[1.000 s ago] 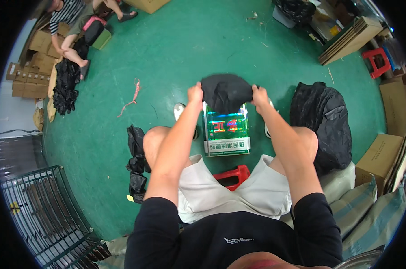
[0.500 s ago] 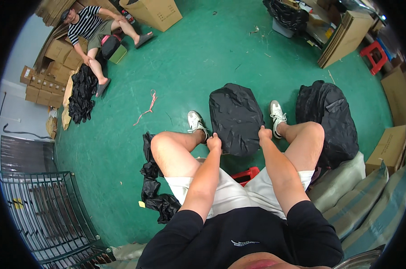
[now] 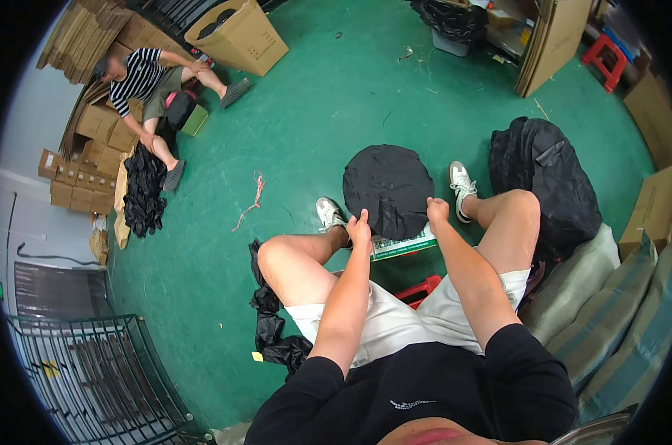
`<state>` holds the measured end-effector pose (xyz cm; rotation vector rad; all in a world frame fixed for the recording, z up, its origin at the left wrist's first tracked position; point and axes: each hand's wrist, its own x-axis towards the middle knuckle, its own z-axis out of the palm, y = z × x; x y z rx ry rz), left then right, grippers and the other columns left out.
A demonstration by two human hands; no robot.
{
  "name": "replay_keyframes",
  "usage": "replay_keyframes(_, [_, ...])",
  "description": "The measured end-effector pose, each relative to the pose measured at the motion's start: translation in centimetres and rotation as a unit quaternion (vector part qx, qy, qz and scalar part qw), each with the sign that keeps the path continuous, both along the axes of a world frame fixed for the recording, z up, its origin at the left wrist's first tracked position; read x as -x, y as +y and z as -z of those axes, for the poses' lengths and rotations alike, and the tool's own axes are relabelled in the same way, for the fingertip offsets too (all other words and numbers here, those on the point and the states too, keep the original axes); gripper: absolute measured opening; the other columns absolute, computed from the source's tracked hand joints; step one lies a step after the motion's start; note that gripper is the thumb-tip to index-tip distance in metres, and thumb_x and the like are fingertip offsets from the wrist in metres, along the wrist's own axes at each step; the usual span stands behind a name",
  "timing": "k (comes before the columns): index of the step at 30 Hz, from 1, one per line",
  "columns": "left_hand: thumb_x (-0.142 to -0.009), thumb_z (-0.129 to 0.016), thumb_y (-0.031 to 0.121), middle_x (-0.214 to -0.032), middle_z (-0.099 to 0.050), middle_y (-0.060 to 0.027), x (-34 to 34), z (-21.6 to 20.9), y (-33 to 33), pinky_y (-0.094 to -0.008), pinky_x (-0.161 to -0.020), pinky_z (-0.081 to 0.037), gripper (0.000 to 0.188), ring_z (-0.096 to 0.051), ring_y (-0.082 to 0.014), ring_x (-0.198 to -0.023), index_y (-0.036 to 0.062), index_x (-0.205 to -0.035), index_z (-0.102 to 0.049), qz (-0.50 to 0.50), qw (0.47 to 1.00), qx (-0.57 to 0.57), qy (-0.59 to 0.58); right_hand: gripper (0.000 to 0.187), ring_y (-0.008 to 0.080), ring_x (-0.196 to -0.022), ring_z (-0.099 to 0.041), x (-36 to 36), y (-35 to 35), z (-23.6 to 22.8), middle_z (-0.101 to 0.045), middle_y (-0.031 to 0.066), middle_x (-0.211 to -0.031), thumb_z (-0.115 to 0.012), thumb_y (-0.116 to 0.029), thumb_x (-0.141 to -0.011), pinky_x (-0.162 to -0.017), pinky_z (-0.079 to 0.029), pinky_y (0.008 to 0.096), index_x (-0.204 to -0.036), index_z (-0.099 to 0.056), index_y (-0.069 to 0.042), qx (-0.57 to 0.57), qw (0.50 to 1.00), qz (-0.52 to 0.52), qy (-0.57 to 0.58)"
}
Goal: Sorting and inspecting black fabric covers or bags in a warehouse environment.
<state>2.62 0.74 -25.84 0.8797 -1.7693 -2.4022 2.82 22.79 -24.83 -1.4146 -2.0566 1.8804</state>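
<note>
A rounded, wrinkled black cover [image 3: 389, 189] of thin material spreads between my knees. My left hand [image 3: 360, 230] is closed at its lower left edge, thumb pointing up. On the opposite side, my right hand [image 3: 438, 212] pinches the right edge. Beneath the near edge shows part of a white and green printed box [image 3: 404, 246]; the rest of it is hidden by the cover. Whether the cover is fabric or plastic I cannot tell.
A tall black pile [image 3: 545, 185] stands by my right knee, beside stuffed woven sacks [image 3: 603, 334]. Crumpled black pieces [image 3: 275, 326] lie left of my leg. A red stool [image 3: 419, 291] is partly visible under me. Far left, another person [image 3: 147, 93] sits near cartons [image 3: 91, 167].
The black cover has gone from a long, boxy outline to a round one, and the green and white box edge has come into view. My hands stay at its sides; the view has shifted slightly.
</note>
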Motion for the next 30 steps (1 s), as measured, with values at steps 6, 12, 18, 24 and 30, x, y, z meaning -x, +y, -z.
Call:
replay_keyframes(6, [-0.093,-0.066,0.020,-0.092,-0.066,0.0002,0.6,-4.3,3.5,-0.0256,-0.069,-0.048,0.020,-0.059,-0.0094,-0.079,0.0035,-0.102,-0.063,0.150,0.987,0.046,0.028,0.027,0.0363,-0.096,-0.064,-0.6,2.0,3.3,-0.068,0.0195,-0.101,-0.063,-0.024,-0.090,-0.086,-0.048,0.0421,-0.097,-0.068,0.002,-0.101,0.987,0.049,-0.117])
replay_keyframes(12, [-0.095,-0.063,0.018,-0.096,-0.067,-0.0003,1.9,-4.4,1.8,-0.0241,-0.069,-0.047,0.016,-0.059,-0.0076,-0.081,0.0040,-0.102,-0.064,0.145,0.978,0.086,0.123,0.029,0.0361,-0.095,-0.065,0.0,-1.7,2.0,-0.068,0.0201,-0.100,-0.064,-0.026,-0.089,-0.085,-0.048,0.0412,-0.098,-0.069,0.001,-0.060,0.995,0.044,-0.067])
replay_keyframes(18, [-0.090,-0.068,0.033,-0.072,-0.050,0.0019,1.8,-2.3,-1.7,-0.0273,-0.054,-0.040,0.026,-0.049,-0.0128,-0.061,0.0143,-0.098,-0.054,0.020,0.992,0.007,-0.128,0.015,0.0126,-0.072,-0.055,3.8,-2.4,0.3,-0.063,0.0047,-0.077,-0.071,-0.015,-0.086,-0.066,-0.044,0.0286,-0.081,-0.065,-0.002,0.148,0.969,0.052,0.190])
replay_keyframes(24, [-0.089,-0.070,0.030,-0.075,-0.053,0.0008,1.2,-0.8,3.2,-0.0296,-0.055,-0.045,0.024,-0.053,-0.0150,-0.063,0.0149,-0.096,-0.053,0.123,0.974,-0.026,-0.187,0.019,0.0165,-0.048,-0.050,1.9,2.0,9.8,-0.057,0.0067,-0.062,-0.072,-0.017,-0.084,-0.045,-0.039,0.0359,-0.076,-0.063,-0.002,-0.075,0.996,0.032,-0.035])
replay_keyframes(30, [-0.087,-0.073,0.028,-0.073,-0.056,-0.0009,6.0,-4.0,2.0,-0.0305,-0.049,-0.041,0.028,-0.051,-0.0145,-0.057,0.0094,-0.089,-0.052,0.086,0.993,0.031,-0.078,0.026,0.0203,-0.065,-0.058,5.9,0.8,2.7,-0.064,0.0074,-0.089,-0.065,-0.028,-0.091,-0.054,-0.046,0.0383,-0.102,-0.063,-0.005,0.152,0.986,-0.057,0.039])
